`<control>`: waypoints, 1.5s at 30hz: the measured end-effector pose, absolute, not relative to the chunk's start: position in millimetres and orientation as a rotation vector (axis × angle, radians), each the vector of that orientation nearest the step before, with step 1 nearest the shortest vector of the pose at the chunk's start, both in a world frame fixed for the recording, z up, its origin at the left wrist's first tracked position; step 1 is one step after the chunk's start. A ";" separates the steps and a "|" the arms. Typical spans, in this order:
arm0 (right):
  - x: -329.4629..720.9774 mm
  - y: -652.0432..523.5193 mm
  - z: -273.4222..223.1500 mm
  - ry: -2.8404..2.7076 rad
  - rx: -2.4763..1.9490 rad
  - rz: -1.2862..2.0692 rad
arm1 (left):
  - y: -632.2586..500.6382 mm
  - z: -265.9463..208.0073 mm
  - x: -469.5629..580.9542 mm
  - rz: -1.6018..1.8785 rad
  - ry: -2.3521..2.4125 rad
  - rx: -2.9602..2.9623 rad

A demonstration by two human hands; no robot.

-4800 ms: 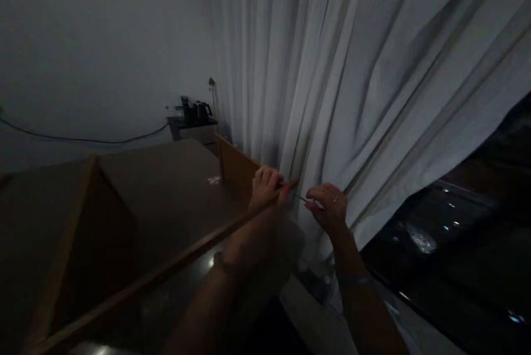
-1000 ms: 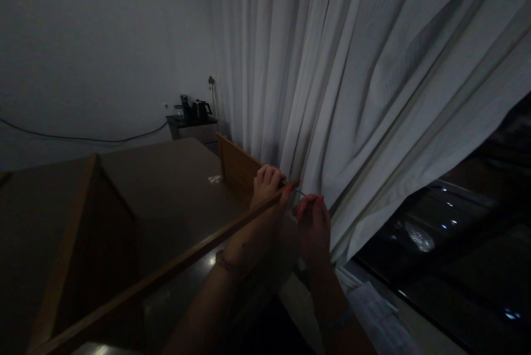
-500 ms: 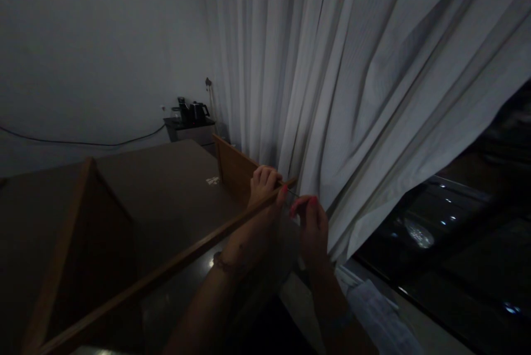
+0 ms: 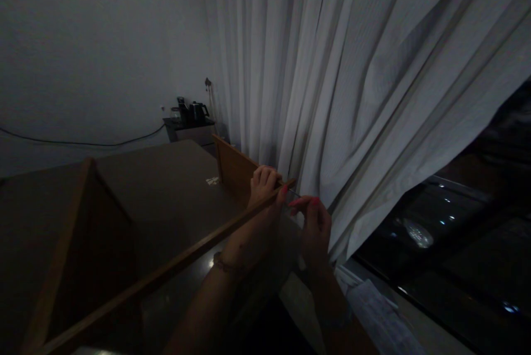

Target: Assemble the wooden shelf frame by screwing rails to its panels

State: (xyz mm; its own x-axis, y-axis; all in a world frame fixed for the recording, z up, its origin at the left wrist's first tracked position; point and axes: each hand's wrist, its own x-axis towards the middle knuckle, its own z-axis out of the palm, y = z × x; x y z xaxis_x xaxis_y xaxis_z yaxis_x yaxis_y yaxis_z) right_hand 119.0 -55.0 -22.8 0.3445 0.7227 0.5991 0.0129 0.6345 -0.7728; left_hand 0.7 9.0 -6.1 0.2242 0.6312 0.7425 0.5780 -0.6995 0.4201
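Closer to the wooden frame (image 4: pixel 199 248) than earlier, the right hand (image 4: pixel 316 230) is held, a thin rod (image 4: pixel 295 193) pinched near the far corner. Just beside, that frame is clasped by the left hand (image 4: pixel 262 184), whose wrist is overlapped by it; beyond, a white curtain (image 4: pixel 352 95) is hung.

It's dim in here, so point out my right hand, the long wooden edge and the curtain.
Right hand (image 4: pixel 316 230): head view, middle of the hand.
Long wooden edge (image 4: pixel 207 241): head view, partway along its length.
Curtain (image 4: pixel 352 84): head view, among its folds.

2 hands (image 4: pixel 264 181) (image 4: pixel 313 225); 1 rod (image 4: pixel 294 193); 1 blk kettle (image 4: pixel 196 112)
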 end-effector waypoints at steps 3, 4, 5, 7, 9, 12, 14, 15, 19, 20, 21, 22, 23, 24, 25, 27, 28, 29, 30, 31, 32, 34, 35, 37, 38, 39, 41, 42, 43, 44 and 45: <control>118.4 -52.8 -23.9 -1.144 -0.780 0.558 | 7.9 -4.9 0.2 1.482 1.187 2.420; 118.0 -52.4 -24.1 -1.138 -0.785 0.565 | 6.9 -4.1 0.1 1.480 1.190 2.413; 117.6 -52.2 -24.2 -1.129 -0.791 0.564 | 5.8 -3.3 0.1 1.477 1.194 2.407; 116.9 -52.7 -24.0 -1.116 -0.803 0.543 | 3.7 -1.9 0.1 1.466 1.201 2.402; 116.8 -53.9 -23.8 -1.116 -0.818 0.526 | 2.6 -1.2 0.1 1.466 1.195 2.406; 118.1 -54.8 -24.3 -1.125 -0.827 0.544 | 2.9 -1.6 -0.3 1.484 1.188 2.402; 119.4 -53.5 -25.2 -1.118 -0.828 0.576 | 3.8 -2.4 -0.9 1.481 1.179 2.406; 120.1 -52.4 -25.6 -1.108 -0.824 0.600 | 4.4 -2.8 -1.2 1.483 1.170 2.411; 122.0 -47.3 -26.6 -1.024 -0.774 0.715 | 6.5 -5.0 -1.1 1.495 1.150 2.426; 122.2 -46.6 -26.7 -1.009 -0.764 0.734 | 7.0 -5.6 -0.6 1.498 1.158 2.421; 122.3 -46.2 -26.7 -1.001 -0.758 0.746 | 7.4 -6.0 0.0 1.499 1.172 2.413; 122.3 -46.2 -26.7 -1.000 -0.755 0.752 | 7.6 -6.3 0.6 1.501 1.183 2.406; 122.3 -46.4 -26.7 -1.004 -0.754 0.752 | 7.6 -6.3 1.1 1.512 1.188 2.400; 122.1 -46.8 -26.7 -1.008 -0.753 0.751 | 7.3 -6.1 1.4 1.522 1.189 2.397; 122.0 -47.2 -26.7 -1.010 -0.752 0.750 | 6.6 -5.5 1.4 1.521 1.185 2.399; 121.7 -47.6 -27.1 -1.005 -0.749 0.751 | 4.4 -3.6 0.9 1.503 1.180 2.401; 121.6 -47.7 -27.4 -1.004 -0.747 0.750 | 3.1 -2.5 0.4 1.487 1.182 2.400; 121.6 -47.7 -27.7 -1.005 -0.747 0.746 | 2.0 -1.5 -0.2 1.471 1.186 2.399; 121.7 -47.7 -28.1 -1.011 -0.747 0.737 | 1.4 -0.8 -0.6 1.463 1.186 2.400; 121.9 -47.8 -28.3 -1.022 -0.747 0.723 | 1.2 -0.5 -0.9 1.460 1.181 2.404; 122.2 -47.9 -28.5 -1.036 -0.750 0.704 | 1.6 -0.6 -0.9 1.463 1.174 2.409; 122.9 -48.2 -28.4 -1.068 -0.765 0.669 | 3.1 -1.5 -0.5 1.487 1.164 2.414; 123.5 -48.3 -28.0 -1.079 -0.773 0.657 | 3.9 -2.0 -0.1 1.498 1.166 2.413; 124.8 -48.4 -26.7 -1.096 -0.781 0.653 | 4.3 -2.5 0.5 1.518 1.186 2.398; 125.6 -48.3 -25.8 -1.107 -0.780 0.653 | 3.9 -2.4 0.7 1.512 1.189 2.397; 126.4 -48.2 -24.7 -1.122 -0.777 0.648 | 3.3 -2.2 0.8 1.497 1.187 2.402; 128.1 -48.2 -22.4 -1.173 -0.770 0.609 | 2.5 -2.0 1.0 1.480 1.187 2.405; 128.8 -48.3 -21.2 -1.206 -0.764 0.580 | 2.5 -2.1 1.1 1.477 1.188 2.403; 129.4 -48.4 -20.1 -1.238 -0.757 0.550 | 3.0 -2.5 1.3 1.490 1.196 2.392; 130.0 -48.6 -19.0 -1.270 -0.749 0.528 | 4.0 -3.1 1.4 1.506 1.207 2.379; 130.4 -48.8 -18.1 -1.305 -0.739 0.515 | 5.3 -3.9 1.5 1.511 1.213 2.374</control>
